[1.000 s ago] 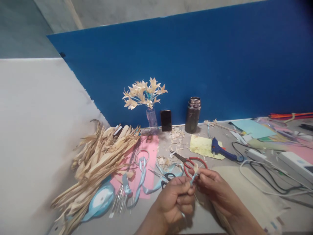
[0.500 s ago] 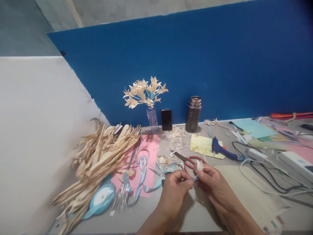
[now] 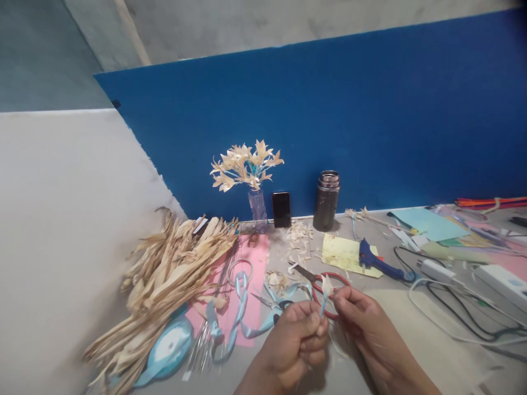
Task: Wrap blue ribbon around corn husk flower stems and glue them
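My left hand is closed, pinching the blue-wrapped stem of a small cream craft flower. The flower stands upright above those fingers. On its right, my right hand has thumb and forefinger pressed together at the flower's edge, apparently on a petal. Just behind the hands lie red-handled scissors, partly covered by the flower. Small scissors rest left of my left hand, near a loose light-blue ribbon. A vase holds a bunch of similar flowers at the back.
Dried corn husks pile up on the left beside a blue ribbon roll and thin wires. A phone and a metal flask stand along the blue board. A glue gun and cables lie right.
The flower has risen and now stands upright between my hands, showing more of its blue stem. My right fingers have shifted to its right edge. The view has tilted slightly upward.
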A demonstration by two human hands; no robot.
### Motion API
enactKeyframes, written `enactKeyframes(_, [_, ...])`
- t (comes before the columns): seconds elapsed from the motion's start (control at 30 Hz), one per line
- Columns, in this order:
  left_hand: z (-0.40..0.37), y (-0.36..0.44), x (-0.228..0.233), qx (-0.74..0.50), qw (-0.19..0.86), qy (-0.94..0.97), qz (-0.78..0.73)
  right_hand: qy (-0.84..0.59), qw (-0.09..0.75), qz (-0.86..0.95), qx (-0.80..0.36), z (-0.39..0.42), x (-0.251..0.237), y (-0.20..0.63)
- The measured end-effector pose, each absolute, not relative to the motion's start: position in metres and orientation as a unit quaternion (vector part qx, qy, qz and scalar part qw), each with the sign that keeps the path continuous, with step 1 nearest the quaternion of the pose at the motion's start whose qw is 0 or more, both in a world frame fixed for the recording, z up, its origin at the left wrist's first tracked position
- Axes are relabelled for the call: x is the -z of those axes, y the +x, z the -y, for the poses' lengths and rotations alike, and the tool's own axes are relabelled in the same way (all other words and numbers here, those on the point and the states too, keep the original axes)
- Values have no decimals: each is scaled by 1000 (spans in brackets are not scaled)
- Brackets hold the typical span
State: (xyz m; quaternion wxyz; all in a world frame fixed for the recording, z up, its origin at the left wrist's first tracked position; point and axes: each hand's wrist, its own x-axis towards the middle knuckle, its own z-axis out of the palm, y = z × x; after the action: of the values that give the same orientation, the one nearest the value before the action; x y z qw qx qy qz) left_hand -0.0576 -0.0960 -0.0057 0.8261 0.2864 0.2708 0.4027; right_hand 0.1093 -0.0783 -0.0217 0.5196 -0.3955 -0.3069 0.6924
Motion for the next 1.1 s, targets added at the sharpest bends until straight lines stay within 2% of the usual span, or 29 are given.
enactKeyframes(0.07, [97, -56, 4, -442, 756, 332, -349, -386, 527, 308, -692, 78, 20, 108])
enactKeyframes(0.23, [100, -55, -3, -502, 503, 485, -509, -403, 529, 343, -663, 84, 17, 107])
enactKeyframes(0.43, [108, -54, -5, -489, 434, 531, -540, -478, 476, 419, -607, 92, 21, 104])
enactKeyframes(0.67, [110, -51, -5, -491, 432, 542, -527, -470, 476, 445, -595, 89, 15, 105])
enactKeyframes(0.73, [109, -50, -5, -486, 497, 508, -509, -443, 473, 428, -630, 89, 18, 107])
enactKeyframes(0.87, [107, -47, -1, -437, 716, 352, -415, -383, 478, 387, -689, 89, 28, 110])
enactKeyframes(0.93, [106, -46, 1, -422, 763, 308, -381, -371, 490, 359, -702, 89, 29, 108])
enactKeyframes(1.1, [104, -48, 3, -449, 713, 341, -416, -396, 516, 275, -708, 89, 25, 104])
